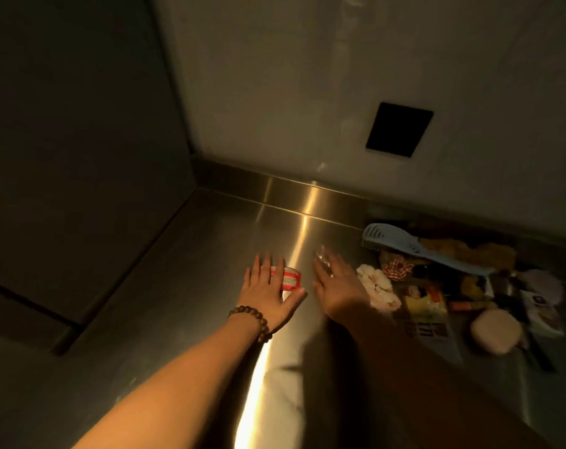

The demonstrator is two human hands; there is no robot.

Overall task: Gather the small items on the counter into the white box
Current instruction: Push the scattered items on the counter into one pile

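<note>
My left hand [268, 291], with a bead bracelet at the wrist, lies flat with straight fingers on a small red and white packet [289, 278] on the steel counter [184, 270]. My right hand [335, 283] reaches forward just right of it, fingers extended, blurred by motion; something small and clear [322, 254] shows at its fingertips, and I cannot tell whether the hand holds it. A heap of small items lies to the right: a white scrunchie [377, 285], a checked scrunchie [398, 268], a light blue comb [414, 244], a yellow packet [425, 301], a round pink puff [495, 330]. No white box is in view.
The counter ends at a low steel upstand [275, 186] below a pale wall with a dark square plate [400, 129]. A dark panel [81, 140] closes the left side. Something white [281, 393] lies under my right forearm near the front.
</note>
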